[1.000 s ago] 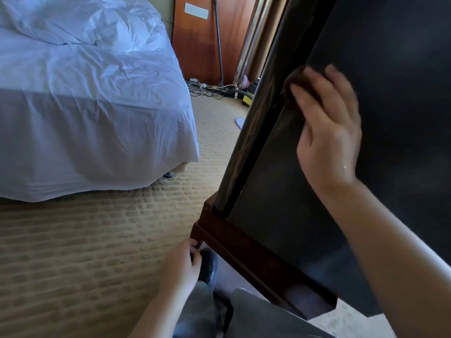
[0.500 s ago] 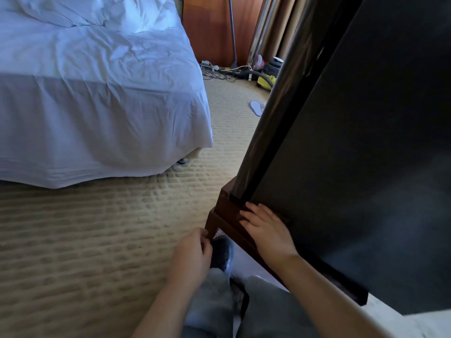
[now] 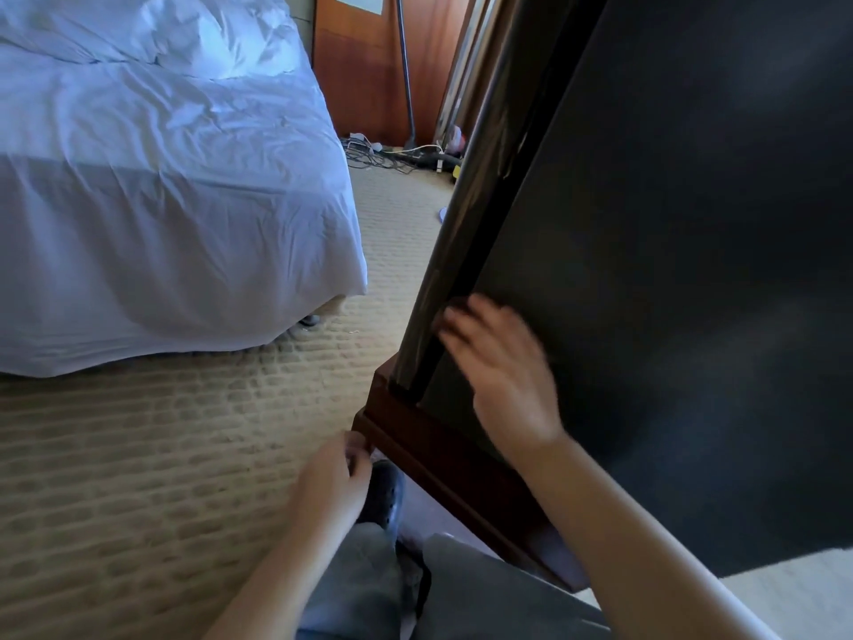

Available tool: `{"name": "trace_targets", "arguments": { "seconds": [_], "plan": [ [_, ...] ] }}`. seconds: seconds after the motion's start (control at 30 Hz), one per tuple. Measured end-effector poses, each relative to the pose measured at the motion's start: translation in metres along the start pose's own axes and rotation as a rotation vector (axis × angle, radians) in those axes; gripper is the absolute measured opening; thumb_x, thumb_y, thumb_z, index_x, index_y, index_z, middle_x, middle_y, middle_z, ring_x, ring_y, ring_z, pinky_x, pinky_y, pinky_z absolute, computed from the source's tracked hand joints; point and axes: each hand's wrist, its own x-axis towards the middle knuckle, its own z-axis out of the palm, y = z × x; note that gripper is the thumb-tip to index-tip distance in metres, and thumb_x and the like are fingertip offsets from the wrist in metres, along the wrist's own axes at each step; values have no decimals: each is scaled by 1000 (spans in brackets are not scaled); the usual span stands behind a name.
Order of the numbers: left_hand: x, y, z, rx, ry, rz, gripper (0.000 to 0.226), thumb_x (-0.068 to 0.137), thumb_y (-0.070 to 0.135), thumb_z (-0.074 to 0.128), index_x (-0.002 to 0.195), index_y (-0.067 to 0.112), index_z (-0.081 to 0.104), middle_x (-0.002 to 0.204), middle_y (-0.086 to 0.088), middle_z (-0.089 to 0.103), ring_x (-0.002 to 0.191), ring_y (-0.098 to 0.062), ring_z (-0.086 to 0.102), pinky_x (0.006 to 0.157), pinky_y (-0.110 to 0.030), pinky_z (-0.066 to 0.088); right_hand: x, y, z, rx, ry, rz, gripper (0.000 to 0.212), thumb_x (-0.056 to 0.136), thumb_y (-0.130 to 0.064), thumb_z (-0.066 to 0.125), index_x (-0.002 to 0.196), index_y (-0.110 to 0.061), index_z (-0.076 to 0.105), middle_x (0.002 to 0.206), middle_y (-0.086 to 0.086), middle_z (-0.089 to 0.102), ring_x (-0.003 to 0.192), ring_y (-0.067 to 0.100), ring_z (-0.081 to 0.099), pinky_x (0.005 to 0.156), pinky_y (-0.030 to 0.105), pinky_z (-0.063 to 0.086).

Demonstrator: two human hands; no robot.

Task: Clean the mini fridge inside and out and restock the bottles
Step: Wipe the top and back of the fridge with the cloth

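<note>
The black fridge fills the right side, standing on a dark wooden base on the carpet. The right hand, blurred, lies flat on the fridge's side low down by its front corner, fingers spread and straight; I cannot tell whether anything is under it. The left hand is curled at the base's corner, just beside a dark shoe; whether it holds anything I cannot tell. A white bed stands to the left.
</note>
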Motion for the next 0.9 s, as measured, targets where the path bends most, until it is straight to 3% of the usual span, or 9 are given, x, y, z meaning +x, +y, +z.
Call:
{"name": "trace_targets", "arguments": {
  "seconds": [0.1,0.17,0.33,0.43,0.5,0.6,0.77,0.83,0.9],
  "plan": [
    [16,42,-27,-101,32,39,12,97,22,50,101,28,60,86,19,59,79,5,54,62,-14,38,-7,1,-2,-68,-284,-125,54,62,3,76,114,-11,70,127,7,63,129,27,49,111,45,32],
    [27,73,-50,-130,72,81,15,96,22,51,107,24,61,91,15,60,83,-3,56,69,-18,39,11,7,-21,-73,-283,-126,58,58,5,79,113,-10,70,126,8,63,127,29,51,109,48,31],
    [39,135,-100,-108,139,181,22,95,21,50,115,18,60,98,11,57,95,-8,53,82,-22,36,118,41,-104,-161,111,47,43,86,-3,40,122,-5,64,134,13,57,137,36,36,116,47,16],
    [38,157,-126,-102,178,216,20,96,22,49,113,21,58,98,12,57,94,-10,55,79,-21,36,168,62,-141,-184,354,224,41,90,-1,48,129,-9,60,140,9,51,140,36,30,117,47,17],
    [33,162,-139,-86,169,232,21,96,23,48,115,22,58,101,11,59,93,-13,58,79,-26,44,171,60,-139,-179,379,222,41,91,-1,48,130,-8,59,141,10,51,139,35,33,117,44,19],
    [28,160,-152,-81,173,235,23,95,23,50,115,22,60,106,6,65,92,-17,63,82,-33,51,133,43,-101,-177,226,69,39,86,1,54,124,-3,62,136,13,55,136,34,39,115,43,20],
    [24,146,-166,17,158,217,21,94,18,50,113,18,60,105,6,62,76,-7,55,54,-6,38,45,12,-44,-204,-247,-96,55,56,-3,86,109,-6,72,121,9,66,123,30,55,106,46,29],
    [24,143,-173,53,159,210,22,93,17,51,113,17,61,107,5,64,87,-10,57,62,-11,36,37,7,-40,-196,-326,-116,56,51,-6,89,105,-8,73,117,8,68,120,29,58,104,43,32],
    [28,142,-179,82,173,199,22,91,19,53,111,17,63,107,4,66,99,-15,59,77,-21,38,48,12,-49,-216,-261,-119,52,58,-6,85,108,-6,72,118,10,67,120,31,58,105,44,31]
  ]
}}
